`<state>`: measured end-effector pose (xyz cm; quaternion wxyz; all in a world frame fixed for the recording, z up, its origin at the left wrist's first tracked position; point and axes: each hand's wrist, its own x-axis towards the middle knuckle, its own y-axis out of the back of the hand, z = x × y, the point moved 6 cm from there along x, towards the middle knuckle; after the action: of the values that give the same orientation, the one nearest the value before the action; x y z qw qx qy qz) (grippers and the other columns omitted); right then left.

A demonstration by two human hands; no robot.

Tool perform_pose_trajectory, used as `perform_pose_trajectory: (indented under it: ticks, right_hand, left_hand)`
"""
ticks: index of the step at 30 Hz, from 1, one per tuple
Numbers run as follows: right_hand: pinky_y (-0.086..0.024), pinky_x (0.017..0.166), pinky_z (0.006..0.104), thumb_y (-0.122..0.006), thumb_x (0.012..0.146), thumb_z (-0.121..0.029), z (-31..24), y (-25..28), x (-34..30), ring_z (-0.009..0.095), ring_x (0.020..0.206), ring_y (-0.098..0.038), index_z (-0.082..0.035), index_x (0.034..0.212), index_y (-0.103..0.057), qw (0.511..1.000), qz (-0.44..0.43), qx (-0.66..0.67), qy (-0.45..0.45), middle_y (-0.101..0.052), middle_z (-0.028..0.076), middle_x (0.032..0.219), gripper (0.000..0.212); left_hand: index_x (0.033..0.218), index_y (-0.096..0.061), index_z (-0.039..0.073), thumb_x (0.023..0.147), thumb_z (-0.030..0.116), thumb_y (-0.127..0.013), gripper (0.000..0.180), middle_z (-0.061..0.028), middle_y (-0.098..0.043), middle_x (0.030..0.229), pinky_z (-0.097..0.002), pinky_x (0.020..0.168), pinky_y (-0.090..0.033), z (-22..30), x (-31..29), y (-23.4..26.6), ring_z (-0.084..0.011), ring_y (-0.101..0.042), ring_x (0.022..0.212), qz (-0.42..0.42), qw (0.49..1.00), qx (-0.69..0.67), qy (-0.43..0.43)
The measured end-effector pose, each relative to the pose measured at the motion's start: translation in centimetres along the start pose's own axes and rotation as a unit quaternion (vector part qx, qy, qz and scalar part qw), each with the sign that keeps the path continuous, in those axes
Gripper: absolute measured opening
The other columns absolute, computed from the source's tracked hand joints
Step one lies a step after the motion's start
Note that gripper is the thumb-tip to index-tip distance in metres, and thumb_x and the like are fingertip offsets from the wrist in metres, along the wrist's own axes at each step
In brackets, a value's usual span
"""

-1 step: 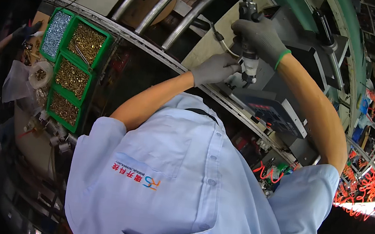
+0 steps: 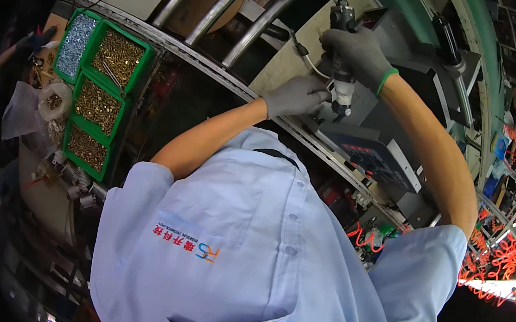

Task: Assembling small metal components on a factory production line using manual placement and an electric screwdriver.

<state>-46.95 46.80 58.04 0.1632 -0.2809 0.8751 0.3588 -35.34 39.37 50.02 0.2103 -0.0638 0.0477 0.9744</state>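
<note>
My right hand (image 2: 360, 53), in a grey glove with a green cuff, is wrapped round the black body of a power driver (image 2: 344, 89). This tool hangs upright below a green fitting and has a whitish collar near its lower end. My left hand (image 2: 297, 95), also in a grey glove, is closed beside that collar, thumb and fingers pinched together. Whatever lies between those fingers is too small to make out. The spot under the tool's tip is partly hidden.
Green bins (image 2: 98, 103) of brass-coloured fasteners and silvery parts stand at the left, a metal rod (image 2: 113, 76) lying across them. Steel rollers (image 2: 270, 22) run beyond the bench rail. A dark control box (image 2: 373, 156) sits right of my hands. Another person's hand (image 2: 26, 42) shows far left.
</note>
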Motion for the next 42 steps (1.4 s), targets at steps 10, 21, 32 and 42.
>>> perform_pose_trajectory:
  ticks: [10,21,32,42]
  right_hand:
    - [-0.049,0.053,0.0316,-0.068,0.079,-0.012,4.8,-3.8,0.7,0.015,0.055,-0.058,-0.001,0.080,-0.060,0.963,-0.013,0.179,-0.204,-0.061,0.007,0.068,0.013]
    - [-0.049,0.052,0.0337,-0.067,0.078,-0.013,5.7,-5.2,-0.7,0.018,0.055,-0.060,0.002,0.079,-0.063,0.952,0.006,0.174,-0.251,-0.062,0.010,0.065,0.015]
    - [-0.050,0.056,0.0356,-0.067,0.074,-0.016,6.1,-5.8,0.1,0.020,0.058,-0.062,0.004,0.080,-0.065,0.960,0.027,0.094,-0.262,-0.065,0.012,0.071,0.022]
    - [-0.050,0.054,0.0340,-0.068,0.075,-0.012,6.3,-6.2,-0.2,0.020,0.057,-0.062,0.004,0.081,-0.064,0.944,0.054,0.135,-0.297,-0.064,0.012,0.070,0.018]
  left_hand:
    - [0.108,-0.071,0.000,0.088,0.026,-0.064,0.034,-0.0147,-0.072,0.090,-0.0354,0.076,-0.054,-5.9,0.4,-2.7,-0.0227,-0.069,0.079,-0.141,0.981,-0.042,0.129]
    - [0.102,-0.074,0.002,0.083,0.025,-0.067,0.030,-0.0178,-0.072,0.098,-0.0369,0.085,-0.052,-6.4,-0.4,-2.0,-0.0293,-0.068,0.090,-0.138,0.981,-0.031,0.129]
    - [0.120,-0.064,0.001,0.089,0.027,-0.061,0.041,-0.0208,-0.068,0.114,-0.0399,0.095,-0.048,-10.1,-1.6,-2.7,-0.0345,-0.063,0.110,-0.041,0.986,-0.043,0.157]
    - [0.118,-0.066,0.000,0.095,0.029,-0.055,0.039,-0.0169,-0.071,0.105,-0.0364,0.086,-0.052,-10.4,-1.3,-3.5,-0.0251,-0.068,0.093,-0.111,0.983,-0.037,0.143]
